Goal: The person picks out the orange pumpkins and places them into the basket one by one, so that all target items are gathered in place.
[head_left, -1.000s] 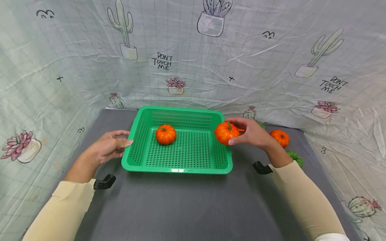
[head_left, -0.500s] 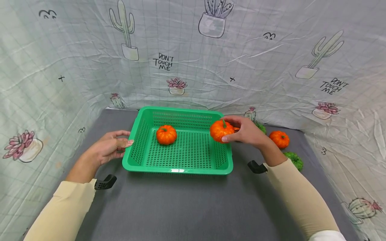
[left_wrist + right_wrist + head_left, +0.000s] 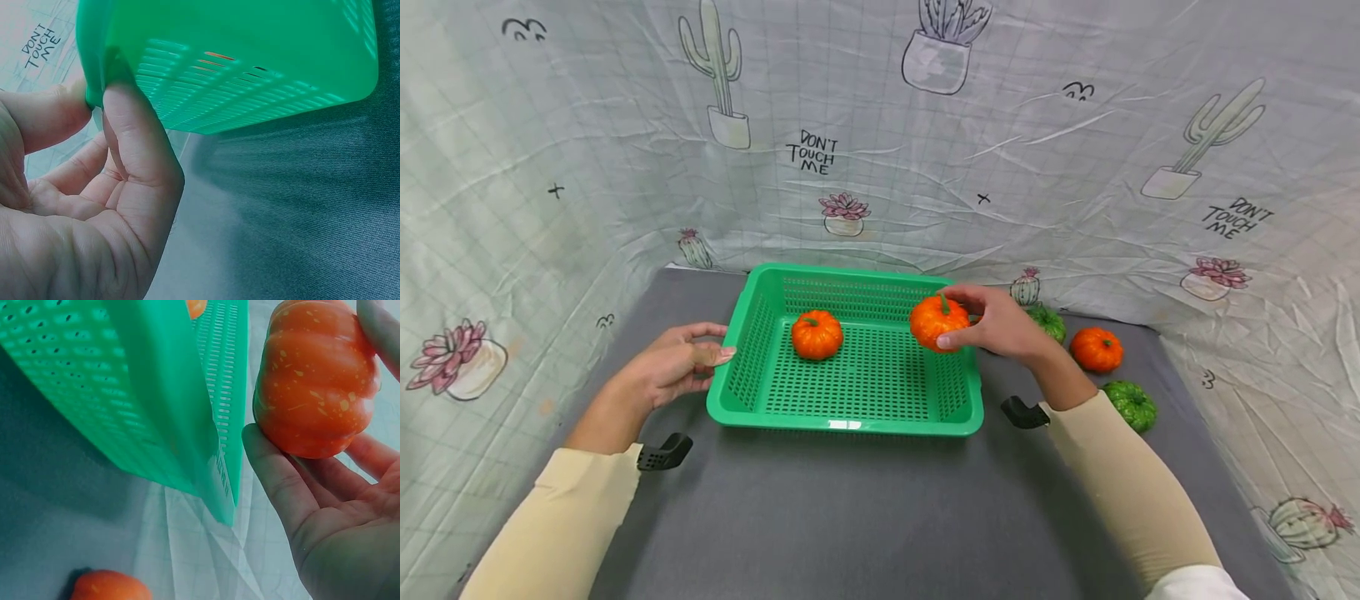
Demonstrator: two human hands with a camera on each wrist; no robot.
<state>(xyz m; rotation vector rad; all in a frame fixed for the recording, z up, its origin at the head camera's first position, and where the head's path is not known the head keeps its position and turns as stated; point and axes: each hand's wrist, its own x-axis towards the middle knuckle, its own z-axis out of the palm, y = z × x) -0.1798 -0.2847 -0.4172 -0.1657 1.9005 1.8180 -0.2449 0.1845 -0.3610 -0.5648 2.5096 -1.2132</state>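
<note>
A green plastic basket [image 3: 850,425] with slotted walls stands on the grey table. My left hand [image 3: 673,367] pinches its left rim between thumb and fingers; the left wrist view shows the thumb outside and a bent finger [image 3: 140,137] under the lip. An orange toy pumpkin [image 3: 817,335] sits inside the basket, left of its middle. My right hand [image 3: 992,321] grips another orange pumpkin [image 3: 934,323], green stem up, over the basket's right end. In the right wrist view, thumb and fingers span this speckled pumpkin [image 3: 315,381] beside the rim.
Right of the basket lie an orange pumpkin [image 3: 1097,349] and two green pumpkins, one nearer [image 3: 1131,406] and one farther back [image 3: 1047,323]. Low in the right wrist view is an orange pumpkin [image 3: 111,587]. A cactus-print cloth [image 3: 895,167] hangs behind the table.
My right hand has moved left with its pumpkin, from the basket's right rim to over its inside. The green pumpkins at right show more fully. My left hand keeps its place on the rim.
</note>
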